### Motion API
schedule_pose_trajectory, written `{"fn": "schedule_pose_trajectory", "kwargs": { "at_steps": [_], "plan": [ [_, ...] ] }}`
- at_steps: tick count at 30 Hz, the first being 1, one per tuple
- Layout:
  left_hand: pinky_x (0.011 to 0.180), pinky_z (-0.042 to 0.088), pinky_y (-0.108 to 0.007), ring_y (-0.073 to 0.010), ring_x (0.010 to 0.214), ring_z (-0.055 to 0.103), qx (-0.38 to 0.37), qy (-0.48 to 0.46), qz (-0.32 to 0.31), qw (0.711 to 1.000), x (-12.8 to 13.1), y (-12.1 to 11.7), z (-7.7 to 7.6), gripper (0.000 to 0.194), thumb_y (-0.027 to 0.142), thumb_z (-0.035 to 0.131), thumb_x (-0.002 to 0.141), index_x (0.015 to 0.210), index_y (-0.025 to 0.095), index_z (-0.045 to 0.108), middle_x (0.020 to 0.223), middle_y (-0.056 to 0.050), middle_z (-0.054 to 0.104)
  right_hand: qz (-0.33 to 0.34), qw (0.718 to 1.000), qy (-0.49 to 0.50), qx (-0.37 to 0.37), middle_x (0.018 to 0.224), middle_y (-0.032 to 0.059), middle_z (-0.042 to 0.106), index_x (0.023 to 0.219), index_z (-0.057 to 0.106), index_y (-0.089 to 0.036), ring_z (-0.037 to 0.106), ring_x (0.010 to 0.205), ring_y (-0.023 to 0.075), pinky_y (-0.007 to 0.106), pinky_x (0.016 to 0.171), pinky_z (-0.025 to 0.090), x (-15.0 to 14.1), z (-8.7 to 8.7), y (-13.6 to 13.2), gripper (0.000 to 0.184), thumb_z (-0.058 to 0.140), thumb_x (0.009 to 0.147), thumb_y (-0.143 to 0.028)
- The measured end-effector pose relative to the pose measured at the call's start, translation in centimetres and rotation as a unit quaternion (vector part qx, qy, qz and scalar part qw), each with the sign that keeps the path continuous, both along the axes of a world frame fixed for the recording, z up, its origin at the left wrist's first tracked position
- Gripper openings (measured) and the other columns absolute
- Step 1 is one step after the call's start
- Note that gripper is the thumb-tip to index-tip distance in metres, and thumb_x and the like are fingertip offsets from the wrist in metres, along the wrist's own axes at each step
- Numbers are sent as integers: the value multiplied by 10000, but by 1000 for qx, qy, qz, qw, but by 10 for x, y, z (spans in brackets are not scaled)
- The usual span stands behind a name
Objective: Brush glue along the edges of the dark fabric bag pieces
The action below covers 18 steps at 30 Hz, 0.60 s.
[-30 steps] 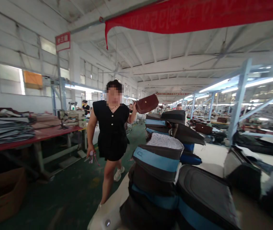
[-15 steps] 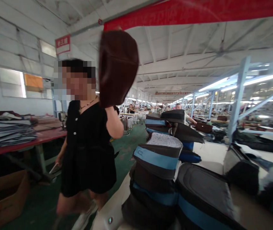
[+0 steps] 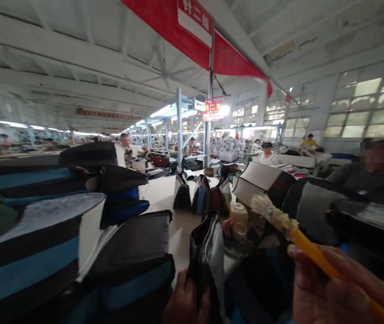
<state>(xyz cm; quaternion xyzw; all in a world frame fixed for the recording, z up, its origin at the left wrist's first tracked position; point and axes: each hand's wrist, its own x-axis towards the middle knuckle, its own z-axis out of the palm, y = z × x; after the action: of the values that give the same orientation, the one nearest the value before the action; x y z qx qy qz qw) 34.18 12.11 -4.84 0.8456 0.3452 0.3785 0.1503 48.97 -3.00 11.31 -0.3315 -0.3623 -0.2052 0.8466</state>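
My right hand [image 3: 343, 283] is closed around the yellow handle of a brush [image 3: 316, 254]. The brush slants up to the left, and its bristles are clumped with a pale, crusty coating. At the bottom centre my left hand [image 3: 185, 299] grips a black bag piece [image 3: 201, 270] with a light grey lining, which stands upright with its top edges parted. Just beyond the brush tip sits a cream-coloured container [image 3: 239, 220], its contents hidden. Behind the bag piece, several similar dark and blue pieces [image 3: 199, 198] stand in a row on the pale table [image 3: 180, 229].
Blue-and-black bag parts [image 3: 40, 252] are stacked high on the left. Curved grey and black panels [image 3: 266, 177] lie to the right. A person in dark clothing [image 3: 350, 175] sits at the far right, with other people and worktables behind.
My view has swung right. The person in black carrying a brown bag is out of view. Both my hands, the brush and the black bag piece now show.
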Motion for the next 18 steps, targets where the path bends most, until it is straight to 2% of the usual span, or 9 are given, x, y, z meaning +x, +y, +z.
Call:
{"fn": "schedule_pose_trajectory", "kwargs": {
  "at_steps": [2, 6, 10, 13, 16, 18],
  "plan": [
    [689, 595, -279, -221, 859, 729, 18, 5, 6, 1000, 3, 6, 17, 260, 333, 445, 925, 1003, 286, 688, 1117, -84, 692, -19, 1000, -6, 16, 898, 44, 693, 1011, 735, -226, 608, 646, 149, 252, 449, 407, 1, 5, -4, 176, 701, 850, -287],
    [632, 541, -309, -214, 731, 698, -15, -30, 68, 997, 14, 20, 61, 343, 389, 388, 936, 782, 240, 656, 932, -85, 686, -34, 999, 22, 33, 881, 52, 700, 1001, 731, -192, 627, 639, 150, 264, 482, 417, 7, 17, -6, 178, 717, 834, -251],
    [705, 494, -369, -261, 778, 652, -17, -101, 111, 989, 31, 39, 110, 365, 457, 411, 892, 675, 240, 610, 788, -83, 657, -47, 997, 48, 48, 854, 46, 694, 955, 728, -190, 628, 618, 151, 261, 471, 420, 10, 31, -7, 165, 735, 811, -272],
    [694, 465, -346, -235, 737, 609, 6, -161, 134, 978, 50, 55, 145, 313, 433, 463, 875, 639, 240, 534, 733, -52, 614, -55, 994, 82, 38, 836, 53, 700, 966, 722, -203, 643, 638, 176, 268, 459, 422, 13, 42, -4, 172, 732, 815, -285],
    [669, 434, -328, -207, 696, 561, 39, -196, 172, 965, 76, 79, 178, 325, 410, 485, 883, 614, 242, 414, 720, -29, 562, -56, 993, 89, 47, 825, 62, 704, 977, 720, -202, 658, 664, 191, 263, 456, 416, 19, 47, 7, 176, 725, 828, -297],
    [682, 421, -328, -205, 710, 541, 64, -200, 194, 958, 96, 105, 199, 347, 400, 490, 885, 606, 244, 354, 725, -26, 530, -47, 994, 91, 49, 813, 58, 699, 980, 719, -203, 658, 660, 189, 266, 469, 426, 25, 46, 18, 174, 719, 838, -304]
  ]
}}
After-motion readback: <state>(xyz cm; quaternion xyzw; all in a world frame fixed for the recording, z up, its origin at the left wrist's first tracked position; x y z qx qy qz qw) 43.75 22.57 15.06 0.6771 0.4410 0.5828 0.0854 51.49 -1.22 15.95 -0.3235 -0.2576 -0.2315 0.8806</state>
